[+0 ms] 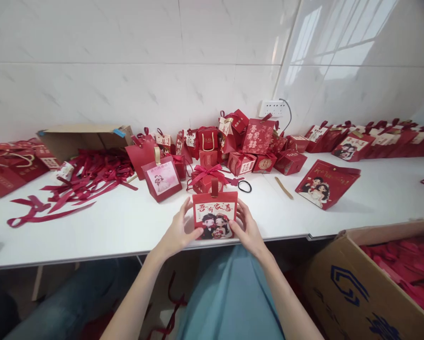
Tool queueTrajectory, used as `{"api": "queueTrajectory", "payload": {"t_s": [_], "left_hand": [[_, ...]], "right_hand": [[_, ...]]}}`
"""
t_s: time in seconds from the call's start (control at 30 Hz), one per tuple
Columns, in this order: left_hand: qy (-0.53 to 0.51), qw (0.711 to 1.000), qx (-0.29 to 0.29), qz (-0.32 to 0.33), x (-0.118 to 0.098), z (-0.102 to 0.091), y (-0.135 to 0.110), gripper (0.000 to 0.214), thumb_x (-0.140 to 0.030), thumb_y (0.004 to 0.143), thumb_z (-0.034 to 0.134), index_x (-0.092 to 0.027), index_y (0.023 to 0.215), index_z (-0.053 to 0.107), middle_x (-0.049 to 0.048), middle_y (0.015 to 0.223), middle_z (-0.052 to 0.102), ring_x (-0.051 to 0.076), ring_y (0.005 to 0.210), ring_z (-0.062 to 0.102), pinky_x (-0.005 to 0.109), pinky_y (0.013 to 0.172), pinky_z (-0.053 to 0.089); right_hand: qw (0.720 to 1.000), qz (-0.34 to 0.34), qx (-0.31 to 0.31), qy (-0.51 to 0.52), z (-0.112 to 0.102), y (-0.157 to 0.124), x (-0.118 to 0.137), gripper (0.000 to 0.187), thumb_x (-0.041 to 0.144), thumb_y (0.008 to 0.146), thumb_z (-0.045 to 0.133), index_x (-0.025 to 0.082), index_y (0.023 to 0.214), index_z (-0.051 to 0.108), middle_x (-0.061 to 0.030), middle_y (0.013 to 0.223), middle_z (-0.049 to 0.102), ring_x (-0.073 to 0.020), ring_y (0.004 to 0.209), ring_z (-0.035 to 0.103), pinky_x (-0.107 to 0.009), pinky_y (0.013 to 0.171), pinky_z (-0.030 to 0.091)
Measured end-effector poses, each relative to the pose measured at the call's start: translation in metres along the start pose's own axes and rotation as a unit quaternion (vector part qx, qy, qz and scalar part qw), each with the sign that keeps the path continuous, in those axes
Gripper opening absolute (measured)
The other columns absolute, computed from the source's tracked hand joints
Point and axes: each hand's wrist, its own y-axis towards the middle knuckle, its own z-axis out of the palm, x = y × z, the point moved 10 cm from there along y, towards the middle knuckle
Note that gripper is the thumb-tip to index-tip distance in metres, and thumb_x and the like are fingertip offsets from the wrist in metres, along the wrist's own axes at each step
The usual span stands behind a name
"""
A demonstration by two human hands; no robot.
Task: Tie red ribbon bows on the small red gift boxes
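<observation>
A red gift box (pixel 215 208) with a cartoon bride and groom on its cream front panel stands upright at the table's front edge. A dark red ribbon loop (pixel 214 187) rises from its top. My left hand (pixel 181 229) grips the box's left side, thumb on the front panel. On the opposite side my right hand (pixel 246 226) holds it the same way, with its thumb on the front. The fingers behind the box are partly hidden. Just behind it sits a small red box tied with a bow (pixel 207 177).
A cardboard box (pixel 87 141) spills red ribbons (pixel 101 172) at the left. Assorted red gift boxes (pixel 259 137) crowd the back. A black hair tie (pixel 245 186) and gold strip (pixel 283 187) lie to the right. A large carton (pixel 339 278) of red pieces stands at the lower right.
</observation>
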Motion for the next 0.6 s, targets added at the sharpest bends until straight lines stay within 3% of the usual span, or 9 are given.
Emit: {"api": "queueTrajectory", "payload": {"t_s": [0.1, 0.17, 0.27, 0.33, 0.47, 0.6], "left_hand": [[0.075, 0.995, 0.069, -0.019, 0.001, 0.011, -0.008, 0.072, -0.025, 0.070, 0.067, -0.019, 0.135, 0.035, 0.0132, 0.129, 0.052, 0.029, 0.121, 0.048, 0.049, 0.102, 0.037], [0.070, 0.996, 0.059, -0.022, -0.003, 0.013, -0.008, 0.072, -0.026, 0.071, 0.066, -0.020, 0.136, 0.034, 0.0122, 0.127, 0.055, 0.028, 0.117, 0.052, 0.047, 0.100, 0.041], [0.025, 0.999, -0.004, -0.035, -0.006, 0.012, -0.009, 0.079, -0.032, 0.071, 0.069, -0.020, 0.138, 0.030, 0.0142, 0.128, 0.053, 0.027, 0.117, 0.053, 0.043, 0.097, 0.044], [-0.010, 0.998, -0.058, -0.001, -0.018, 0.014, -0.010, 0.074, -0.035, 0.070, 0.070, -0.021, 0.135, 0.036, 0.0137, 0.128, 0.052, 0.026, 0.115, 0.054, 0.041, 0.094, 0.046], [-0.032, 0.978, -0.160, 0.129, -0.063, 0.016, -0.022, 0.073, -0.034, 0.065, 0.075, -0.024, 0.129, 0.043, 0.0092, 0.122, 0.049, 0.025, 0.114, 0.051, 0.038, 0.094, 0.045], [-0.039, 0.962, -0.208, 0.171, -0.089, 0.018, -0.031, 0.076, -0.042, 0.062, 0.078, -0.025, 0.128, 0.045, 0.0088, 0.116, 0.049, 0.025, 0.110, 0.050, 0.038, 0.093, 0.045]], "right_hand": [[0.997, 0.056, 0.016, 0.060, 0.000, -0.002, -0.008, 0.047, 0.034, 0.081, 0.059, 0.024, 0.124, 0.043, -0.0095, 0.127, 0.053, -0.0213, 0.117, 0.052, -0.042, 0.098, 0.044], [0.992, 0.075, -0.007, 0.105, -0.006, -0.001, -0.010, 0.042, 0.036, 0.077, 0.065, 0.023, 0.114, 0.051, -0.0086, 0.120, 0.059, -0.0225, 0.114, 0.054, -0.041, 0.095, 0.046], [0.973, 0.092, -0.075, 0.200, -0.021, -0.004, -0.016, 0.043, 0.038, 0.069, 0.072, 0.024, 0.106, 0.055, -0.0075, 0.112, 0.064, -0.0241, 0.104, 0.060, -0.042, 0.088, 0.050], [0.953, 0.109, -0.102, 0.264, -0.026, -0.009, -0.022, 0.044, 0.040, 0.066, 0.074, 0.025, 0.103, 0.056, -0.0071, 0.107, 0.066, -0.0244, 0.097, 0.063, -0.042, 0.082, 0.053], [0.928, 0.147, -0.087, 0.332, -0.018, -0.018, -0.027, 0.046, 0.042, 0.059, 0.077, 0.026, 0.098, 0.058, -0.0047, 0.101, 0.068, -0.0230, 0.087, 0.066, -0.041, 0.074, 0.056], [0.927, 0.162, -0.056, 0.334, -0.009, -0.023, -0.020, 0.047, 0.047, 0.057, 0.077, 0.027, 0.095, 0.057, -0.0037, 0.103, 0.067, -0.0224, 0.085, 0.067, -0.039, 0.069, 0.056]]}}
